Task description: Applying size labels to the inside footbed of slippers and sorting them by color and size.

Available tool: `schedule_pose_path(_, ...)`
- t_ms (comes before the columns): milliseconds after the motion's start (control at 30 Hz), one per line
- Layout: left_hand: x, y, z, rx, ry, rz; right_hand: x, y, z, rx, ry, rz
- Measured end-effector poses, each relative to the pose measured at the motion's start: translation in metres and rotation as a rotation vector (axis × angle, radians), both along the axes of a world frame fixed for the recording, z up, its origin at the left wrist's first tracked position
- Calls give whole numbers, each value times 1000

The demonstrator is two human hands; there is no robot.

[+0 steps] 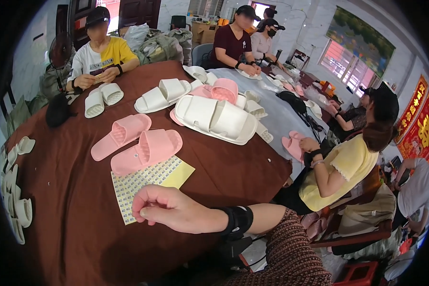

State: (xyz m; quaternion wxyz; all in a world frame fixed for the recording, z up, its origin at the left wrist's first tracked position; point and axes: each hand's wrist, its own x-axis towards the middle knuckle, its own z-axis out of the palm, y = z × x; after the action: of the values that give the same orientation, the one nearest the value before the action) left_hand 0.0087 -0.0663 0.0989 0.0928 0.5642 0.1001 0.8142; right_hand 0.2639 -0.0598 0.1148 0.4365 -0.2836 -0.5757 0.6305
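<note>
My right hand point(169, 207) reaches in from the lower right with a black strap point(236, 222) on its wrist. Its fingers are curled in with the thumb close against them, over the lower part of a pale yellow sticker sheet point(177, 176) printed with rows of small labels. Anything pinched there is too small or hidden to make out. A pink slipper point(148, 150) rests partly on the sheet's upper edge, beside its matching pink slipper point(121, 136). Behind them a large white pair of slippers point(217, 119) lies on a pile. My left hand is out of view.
A brown cloth point(224, 176) covers the table. More white slippers point(159, 95) lie toward the back, with others point(16, 200) at the left edge. A person in yellow and white point(102, 52) handles something opposite; a person in yellow point(338, 176) holds a pink slipper point(294, 145) at right.
</note>
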Motion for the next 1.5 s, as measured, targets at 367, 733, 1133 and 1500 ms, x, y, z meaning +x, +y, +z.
schedule_pose_path(367, -47, -28, 55, -29, -66, 338, -1, 36, -8, -66, 44, -134)
schedule_pose_path(733, -172, 76, 73, -441, 505, 971, 7, 45, -40, -248, 352, -221)
schedule_pose_path(1133, -403, 181, -70, -1356, 902, 1292, 14, 54, -40, -293, 320, -183)
schedule_pose_path(1500, -468, 228, -131, -1220, 1011, 986, 16, 59, -51, -319, 341, -46)
